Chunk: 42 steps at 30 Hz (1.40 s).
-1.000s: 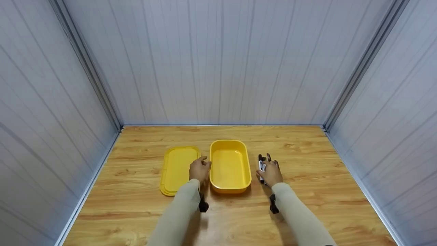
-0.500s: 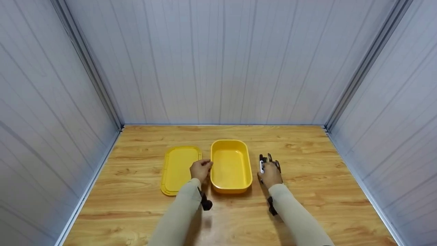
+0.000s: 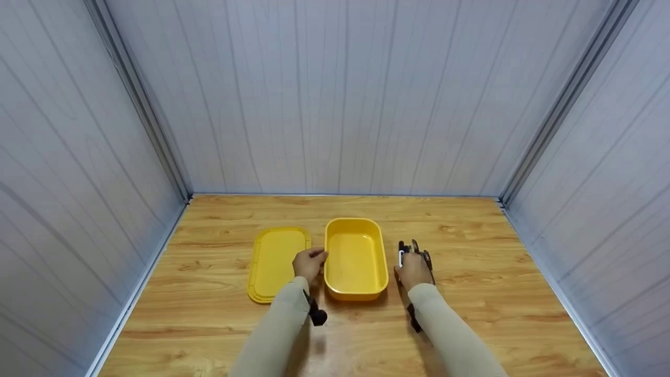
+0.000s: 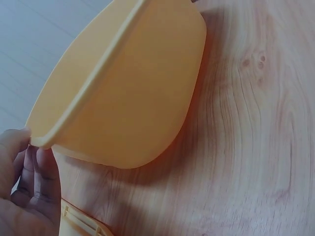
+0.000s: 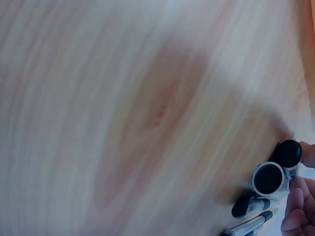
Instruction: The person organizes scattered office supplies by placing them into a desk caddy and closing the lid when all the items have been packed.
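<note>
I saw the left hand (image 3: 309,264) gripping the yellow box (image 3: 356,259) by its rim, apparently steadying it mid-bench. The right hand (image 3: 413,269) clasped several markers (image 5: 268,179) just beside it; the lid (image 3: 276,262) lay left.

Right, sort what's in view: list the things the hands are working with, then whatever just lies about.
In use:
yellow box, its edge held by the left hand
bundle of markers, gripped by the right hand

Lying about:
yellow lid, flat on the wooden table beside the box, with no hand on it
</note>
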Motion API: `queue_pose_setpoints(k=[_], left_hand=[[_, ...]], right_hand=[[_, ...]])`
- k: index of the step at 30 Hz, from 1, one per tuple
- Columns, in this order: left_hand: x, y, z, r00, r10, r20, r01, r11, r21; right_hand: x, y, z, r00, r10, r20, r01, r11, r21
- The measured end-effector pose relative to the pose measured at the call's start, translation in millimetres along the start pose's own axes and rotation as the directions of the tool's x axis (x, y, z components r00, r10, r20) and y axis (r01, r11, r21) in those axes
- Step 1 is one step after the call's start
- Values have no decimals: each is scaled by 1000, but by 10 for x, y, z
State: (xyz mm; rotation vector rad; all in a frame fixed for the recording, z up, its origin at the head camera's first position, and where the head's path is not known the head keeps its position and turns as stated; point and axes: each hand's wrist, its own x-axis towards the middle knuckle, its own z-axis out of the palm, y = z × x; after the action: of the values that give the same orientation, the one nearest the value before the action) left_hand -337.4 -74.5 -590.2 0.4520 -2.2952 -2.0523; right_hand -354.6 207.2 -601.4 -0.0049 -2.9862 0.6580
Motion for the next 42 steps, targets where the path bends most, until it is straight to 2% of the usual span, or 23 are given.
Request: queue_pose_setpoints(k=[4, 8, 12, 19, 22, 29, 35, 40, 42], left_hand=[[1, -3, 4, 1000, 6, 1, -6, 1000, 1], [-3, -7, -26, 1000, 15, -16, -14, 1000, 21], [-5, -37, -55, 999, 26, -38, -24, 999, 37], [-21, -88, -38, 999, 35, -25, -34, 999, 31], [-24, -96, -19, 999, 31, -26, -30, 999, 18], [-7, -79, 20, 995, 89, -37, -87, 995, 44], [-10, -55, 32, 997, 71, -39, -68, 995, 71], [15, -52, 36, 992, 120, -38, -116, 989, 90], [25, -54, 39, 992, 122, -37, -119, 989, 92]], right_hand=[[-1, -28, 9, 999, 23, -34, -24, 1000, -4], [1, -82, 40, 997, 8, -73, -8, 1000, -7], [10, -127, 80, 997, -4, -78, 3, 1000, -11], [-32, -133, 69, 998, 24, -55, -26, 999, -22], [-39, -116, 61, 998, 39, -44, -39, 999, 3], [-31, -66, 63, 996, 6, -87, -2, 999, 43], [-32, -72, 29, 996, 55, -74, -46, 991, 130], [-13, -98, -34, 994, 84, -76, -69, 982, 176], [-6, -110, -57, 992, 106, -71, -90, 974, 207]])
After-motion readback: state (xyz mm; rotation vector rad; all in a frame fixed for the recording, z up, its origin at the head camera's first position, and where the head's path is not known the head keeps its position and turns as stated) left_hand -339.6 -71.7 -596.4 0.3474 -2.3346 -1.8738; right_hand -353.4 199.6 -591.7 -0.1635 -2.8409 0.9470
